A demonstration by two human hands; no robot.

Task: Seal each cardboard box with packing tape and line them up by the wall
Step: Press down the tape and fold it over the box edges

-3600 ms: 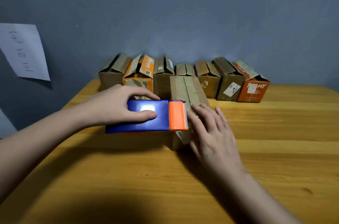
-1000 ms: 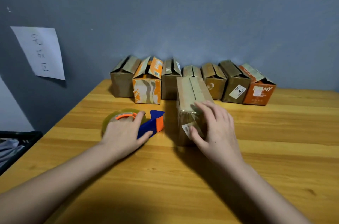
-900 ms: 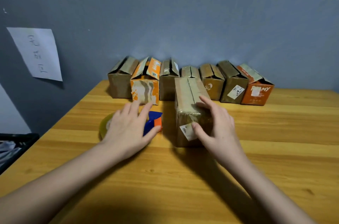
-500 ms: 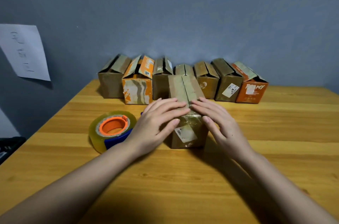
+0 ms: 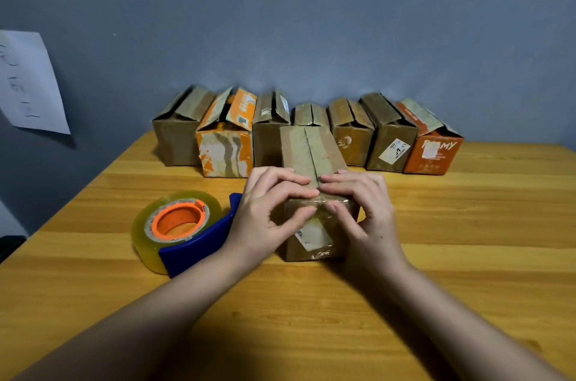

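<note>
Both hands, left hand (image 5: 265,212) and right hand (image 5: 361,212), press curled fingers onto the near box (image 5: 311,162) at bench (image 5: 467,224) centre, likely smoothing tape down; tape dispenser (image 5: 184,228) rests at nine o'clock.

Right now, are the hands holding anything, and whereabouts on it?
Both hands press on the cardboard box at its near end: left hand and right hand with fingers over the top edge and front face. The tape dispenser lies unheld.
</note>
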